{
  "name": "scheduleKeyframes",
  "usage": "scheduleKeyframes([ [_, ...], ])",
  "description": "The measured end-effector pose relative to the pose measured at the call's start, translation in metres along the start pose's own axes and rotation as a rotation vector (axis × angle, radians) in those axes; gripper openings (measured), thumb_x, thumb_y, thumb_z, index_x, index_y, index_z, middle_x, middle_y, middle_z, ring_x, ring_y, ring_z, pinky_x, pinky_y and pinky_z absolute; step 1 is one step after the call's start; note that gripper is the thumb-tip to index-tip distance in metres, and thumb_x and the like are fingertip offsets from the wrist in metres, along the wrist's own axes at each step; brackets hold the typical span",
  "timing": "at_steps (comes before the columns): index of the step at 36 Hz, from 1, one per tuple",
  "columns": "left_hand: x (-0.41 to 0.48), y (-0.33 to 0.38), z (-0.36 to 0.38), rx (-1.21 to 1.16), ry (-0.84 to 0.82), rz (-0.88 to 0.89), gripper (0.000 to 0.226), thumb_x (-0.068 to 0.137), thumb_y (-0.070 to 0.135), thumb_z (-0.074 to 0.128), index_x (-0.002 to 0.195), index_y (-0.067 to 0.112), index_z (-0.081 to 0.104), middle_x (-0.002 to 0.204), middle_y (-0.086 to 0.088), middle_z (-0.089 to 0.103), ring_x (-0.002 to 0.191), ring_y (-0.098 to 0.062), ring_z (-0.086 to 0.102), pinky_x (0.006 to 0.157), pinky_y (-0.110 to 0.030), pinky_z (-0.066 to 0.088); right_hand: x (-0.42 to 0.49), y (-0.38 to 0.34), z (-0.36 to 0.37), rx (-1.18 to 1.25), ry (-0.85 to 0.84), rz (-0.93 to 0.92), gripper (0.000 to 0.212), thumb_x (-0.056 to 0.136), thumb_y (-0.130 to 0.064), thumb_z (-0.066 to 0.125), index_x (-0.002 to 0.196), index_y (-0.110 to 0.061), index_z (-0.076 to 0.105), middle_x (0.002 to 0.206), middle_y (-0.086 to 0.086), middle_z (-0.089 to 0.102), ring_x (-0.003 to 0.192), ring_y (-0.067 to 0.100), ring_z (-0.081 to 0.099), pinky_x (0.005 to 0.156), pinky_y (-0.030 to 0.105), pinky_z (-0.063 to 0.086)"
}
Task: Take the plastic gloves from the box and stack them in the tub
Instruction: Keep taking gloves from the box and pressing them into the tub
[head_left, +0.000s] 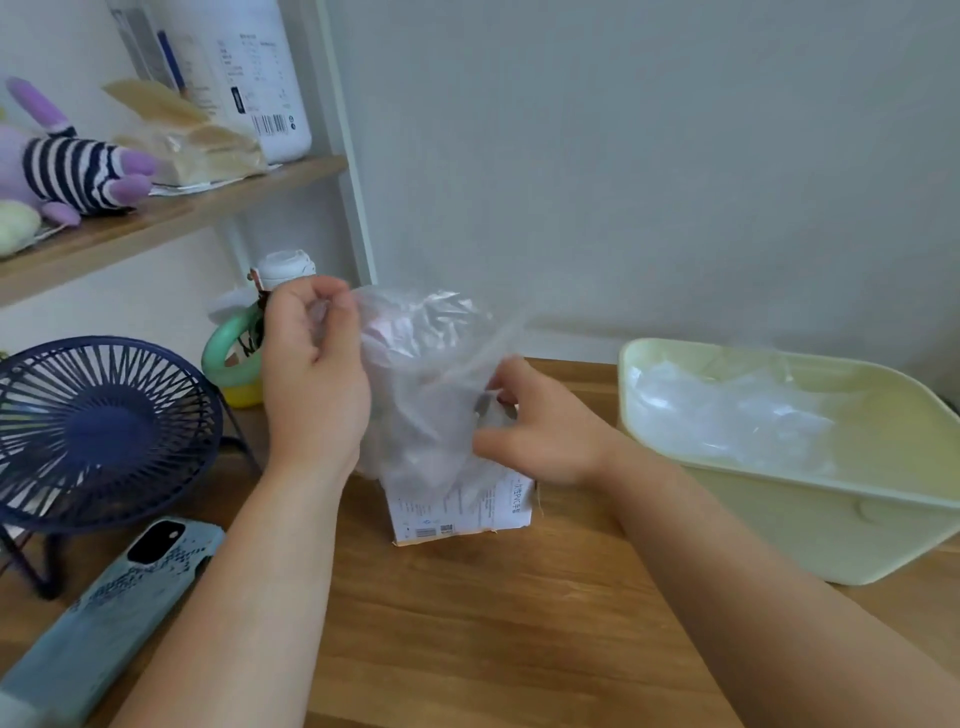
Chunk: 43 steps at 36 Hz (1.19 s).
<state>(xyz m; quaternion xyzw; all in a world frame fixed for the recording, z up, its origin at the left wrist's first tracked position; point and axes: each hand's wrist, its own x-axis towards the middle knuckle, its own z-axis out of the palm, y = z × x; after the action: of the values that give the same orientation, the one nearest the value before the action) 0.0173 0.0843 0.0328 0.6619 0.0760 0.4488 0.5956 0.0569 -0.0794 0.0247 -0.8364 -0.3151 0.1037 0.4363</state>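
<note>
Wood-grain table (467, 634) fills the lower frame. At centre, the left grip (311, 384) pinches the top of one thin, crinkled clear glove (426, 364). The right grip (540, 431) pinches its lower edge, just above one white printed cardboard box (462, 512). At right, one pale yellow rounded plastic tub (779, 509) holds a filmy clear heap (727, 410).

Left hand (311, 374): I pinch the glove (426, 384) by its top edge.
Right hand (540, 431): my fingertips pinch its lower side.
Box (467, 512): just below my fingers.
Tub (779, 519): right of them, gloves (727, 415) inside.
</note>
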Motion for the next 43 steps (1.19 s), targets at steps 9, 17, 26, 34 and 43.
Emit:
scheduleKeyframes([
  [9,-0.018,0.022,0.041,-0.19,-0.26,-0.138,0.021,0.101,0.007,0.044,0.094,0.023,0.056,0.079,0.013,0.067,0.083,-0.009,0.065,0.08,-0.034,0.047,-0.026,-0.002,-0.052,0.695,0.095,-0.069,0.023,0.059,-0.017,0.054,0.081,-0.016,0.059,0.084,-0.001,0.058,0.08,0.021,0.054,0.076,0.034,0.04],
  [17,-0.03,0.027,0.09,0.159,-0.318,0.069,0.008,0.101,0.018,0.045,0.1,0.023,0.052,0.09,0.018,0.058,0.075,0.016,0.057,0.065,-0.001,0.038,-0.065,0.01,-0.106,0.96,0.114,-0.036,0.056,0.043,-0.048,0.081,0.093,-0.025,0.068,0.107,0.014,0.057,0.096,0.031,0.043,0.085,0.047,0.038],
  [26,-0.056,0.032,0.159,0.427,-0.469,0.322,0.018,0.097,0.016,0.051,0.113,0.01,0.058,0.114,-0.005,0.061,0.102,-0.018,0.057,0.072,-0.012,0.029,-0.093,0.035,-0.141,0.641,0.526,0.319,0.025,0.084,0.005,0.062,0.1,-0.013,0.056,0.087,0.008,0.055,0.059,0.014,0.052,0.061,0.028,0.055],
  [34,-0.087,0.016,0.175,0.588,-0.781,0.496,0.033,0.09,0.03,0.063,0.122,0.023,0.064,0.124,0.0,0.056,0.117,-0.026,0.048,0.094,-0.035,0.033,-0.106,0.086,-0.164,0.242,0.668,0.626,0.041,0.087,0.003,0.051,0.126,-0.012,0.049,0.101,0.007,0.051,0.062,0.018,0.058,0.06,0.028,0.056],
  [43,-0.084,0.021,0.196,0.86,-1.397,0.162,0.035,0.092,0.043,0.057,0.126,0.033,0.06,0.139,0.013,0.049,0.122,-0.009,0.051,0.094,-0.024,0.037,-0.113,0.105,-0.171,-0.458,0.456,0.698,0.047,0.088,0.005,0.038,0.134,-0.003,0.032,0.095,0.01,0.052,0.076,0.02,0.05,0.055,0.025,0.037],
])
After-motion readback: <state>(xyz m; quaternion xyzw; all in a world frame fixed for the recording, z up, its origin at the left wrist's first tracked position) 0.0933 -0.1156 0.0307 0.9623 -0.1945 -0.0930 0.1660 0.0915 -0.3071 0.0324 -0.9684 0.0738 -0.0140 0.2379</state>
